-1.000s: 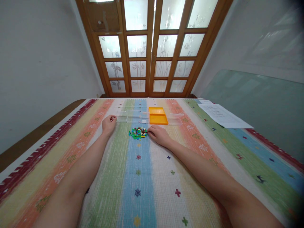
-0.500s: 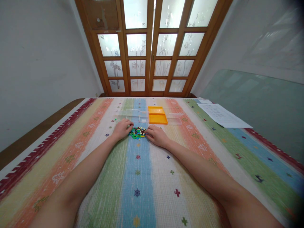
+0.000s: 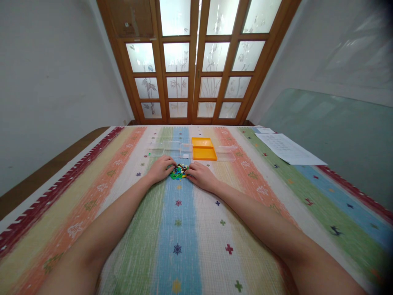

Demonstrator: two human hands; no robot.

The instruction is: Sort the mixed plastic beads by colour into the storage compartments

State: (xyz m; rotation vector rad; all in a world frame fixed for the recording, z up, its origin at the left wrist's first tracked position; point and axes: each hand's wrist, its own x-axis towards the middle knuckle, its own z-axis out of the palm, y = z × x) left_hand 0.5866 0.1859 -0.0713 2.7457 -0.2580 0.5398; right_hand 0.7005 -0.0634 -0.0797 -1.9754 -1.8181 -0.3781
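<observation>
A small pile of toy building bricks [image 3: 178, 174], mostly green with blue, white, yellow and dark red ones, lies on the striped tablecloth between my hands. My left hand [image 3: 160, 168] is at the pile's left side, its fingers curled and their tips at the bricks. From the right, my right hand [image 3: 199, 173] reaches the pile with bent fingers touching its edge. Whatever the fingertips pinch is too small to make out. Just behind the pile stands an open yellow case [image 3: 204, 154] with two shallow halves.
Clear plastic boxes [image 3: 227, 154] flank the yellow case, with another clear tray [image 3: 157, 148] on its left. A tiny green piece [image 3: 149, 154] sits by that tray. Printed paper sheets [image 3: 287, 148] lie at the table's far right. Wood-framed glass doors stand beyond the table.
My left hand has shifted slightly right, over the pile's left edge. My right hand's fingers have moved slightly left into the bricks. The case and trays stay put.
</observation>
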